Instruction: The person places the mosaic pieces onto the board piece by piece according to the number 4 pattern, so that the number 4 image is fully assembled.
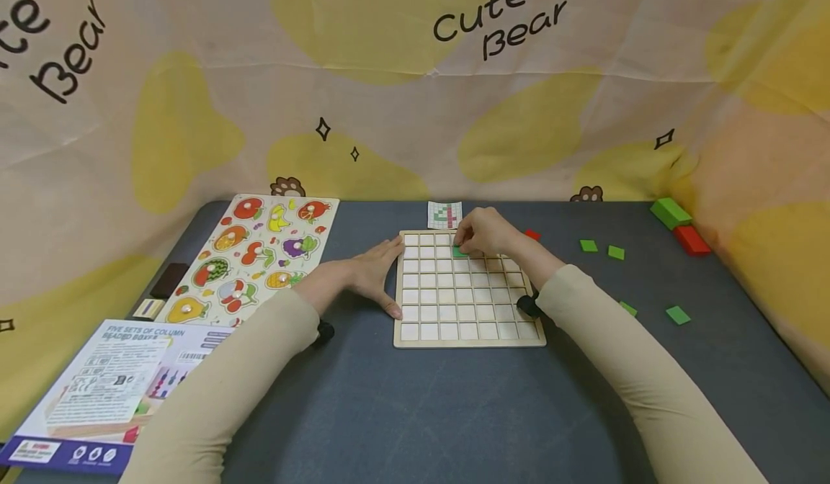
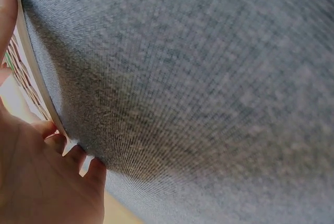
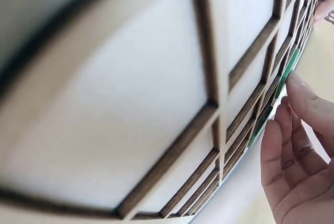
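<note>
A square wooden grid board (image 1: 470,344) with white cells lies at the middle of the table. My left hand (image 1: 372,271) rests along its left edge, thumb near the lower corner and fingers near the upper one; in the left wrist view those fingertips (image 2: 49,128) touch the rim. Over the board's upper rows, my right hand (image 1: 483,233) bends its fingers down and pinches a green square tile (image 1: 460,252) at a cell. In the right wrist view a fingertip meets that tile (image 3: 287,72), and another green tile (image 3: 261,127) shows beside the other fingers.
A small pattern card (image 1: 444,215) lies behind the board. Several loose green tiles (image 1: 678,315), a red tile (image 1: 532,235) and stacked green (image 1: 671,212) and red blocks (image 1: 692,240) are at right. A fruit puzzle board (image 1: 217,250) and a printed box (image 1: 106,390) lie at left.
</note>
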{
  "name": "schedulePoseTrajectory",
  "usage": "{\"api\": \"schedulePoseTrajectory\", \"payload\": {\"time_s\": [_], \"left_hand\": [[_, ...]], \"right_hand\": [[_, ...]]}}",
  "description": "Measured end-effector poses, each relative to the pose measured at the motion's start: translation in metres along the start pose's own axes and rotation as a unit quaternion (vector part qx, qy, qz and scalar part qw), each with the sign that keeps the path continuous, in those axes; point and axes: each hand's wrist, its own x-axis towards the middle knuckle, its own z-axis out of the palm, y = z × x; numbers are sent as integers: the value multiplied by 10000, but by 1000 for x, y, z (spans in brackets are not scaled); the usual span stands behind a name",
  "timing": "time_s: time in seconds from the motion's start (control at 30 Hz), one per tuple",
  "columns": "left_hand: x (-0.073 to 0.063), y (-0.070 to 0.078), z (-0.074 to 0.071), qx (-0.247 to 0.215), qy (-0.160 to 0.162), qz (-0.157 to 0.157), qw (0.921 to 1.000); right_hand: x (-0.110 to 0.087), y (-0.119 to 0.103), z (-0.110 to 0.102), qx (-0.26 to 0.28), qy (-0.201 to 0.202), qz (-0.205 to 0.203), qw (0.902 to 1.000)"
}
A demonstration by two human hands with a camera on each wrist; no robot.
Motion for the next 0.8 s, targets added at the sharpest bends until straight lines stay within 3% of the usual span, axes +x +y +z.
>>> {"api": "schedulePoseTrajectory", "payload": {"time_s": [0.2,0.43,0.8], "left_hand": [[0,-2,-2,-85,-19,48,10000],[2,-5,-3,-302,114,168,9993],[4,-9,-1,-608,-17,168,9980]], "right_hand": [[-5,6,-5,-84,87,-132,9998],[-24,44,-27,147,438,-206,9987],[-76,112,-74,101,318,644,9974]]}}
